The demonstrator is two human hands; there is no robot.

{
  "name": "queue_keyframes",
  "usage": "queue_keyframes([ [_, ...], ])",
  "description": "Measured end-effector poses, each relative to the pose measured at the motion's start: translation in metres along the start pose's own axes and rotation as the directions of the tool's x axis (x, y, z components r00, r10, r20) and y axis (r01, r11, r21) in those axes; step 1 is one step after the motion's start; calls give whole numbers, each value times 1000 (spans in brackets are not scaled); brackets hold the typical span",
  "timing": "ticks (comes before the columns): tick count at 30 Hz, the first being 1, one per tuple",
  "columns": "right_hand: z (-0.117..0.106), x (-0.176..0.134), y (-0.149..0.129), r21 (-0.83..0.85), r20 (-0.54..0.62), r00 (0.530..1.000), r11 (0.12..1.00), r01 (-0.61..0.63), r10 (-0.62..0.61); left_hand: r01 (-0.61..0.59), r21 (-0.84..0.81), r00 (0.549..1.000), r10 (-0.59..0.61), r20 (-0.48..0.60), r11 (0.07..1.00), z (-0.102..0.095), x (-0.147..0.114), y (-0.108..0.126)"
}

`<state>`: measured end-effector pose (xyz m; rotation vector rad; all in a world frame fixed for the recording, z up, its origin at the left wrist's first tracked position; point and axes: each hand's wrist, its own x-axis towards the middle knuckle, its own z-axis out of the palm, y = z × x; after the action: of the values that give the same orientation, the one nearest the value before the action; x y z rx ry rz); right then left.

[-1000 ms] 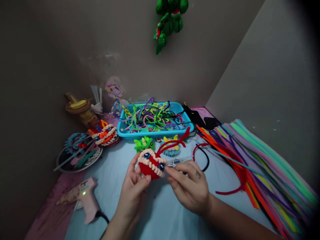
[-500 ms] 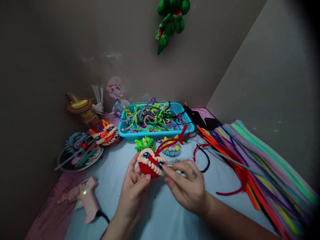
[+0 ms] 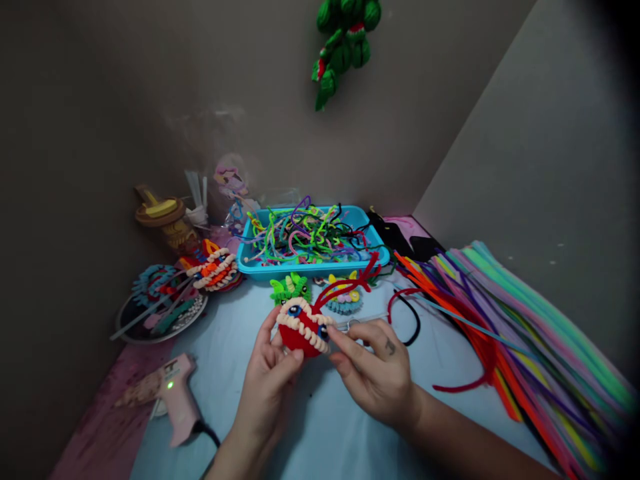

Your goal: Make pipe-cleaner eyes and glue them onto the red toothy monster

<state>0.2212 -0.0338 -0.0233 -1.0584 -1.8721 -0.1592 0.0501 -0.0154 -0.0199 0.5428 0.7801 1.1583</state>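
Note:
In my left hand is a red pipe-cleaner figure with cream coiled trim and two blue-and-black eyes; the thumb presses its front and the fingers curl behind. Red pipe-cleaner strands stick up from its top. My right hand pinches the figure's right edge, with the index fingertip against the right eye. Part of a shiny thin item shows behind the right fingers, too hidden to name. Just beyond the figure sit a green pipe-cleaner figure and a blue-and-yellow one.
A blue tray of pipe-cleaner scraps stands at the back. Long coloured pipe cleaners spread across the right. A pink glue gun with a lit green light lies at left, near a metal bowl. Behind stands a brown cup.
Both hands and the red figure hold nearly the same pose. The view has shifted very slightly, and the grip looks unchanged.

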Motion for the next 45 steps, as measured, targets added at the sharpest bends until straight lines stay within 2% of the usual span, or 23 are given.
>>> queue_keyframes([
  [45,-3,2,-2,33,14,998,998,-58,58,-12,44,1000,12,10,999,1,-1,1],
])
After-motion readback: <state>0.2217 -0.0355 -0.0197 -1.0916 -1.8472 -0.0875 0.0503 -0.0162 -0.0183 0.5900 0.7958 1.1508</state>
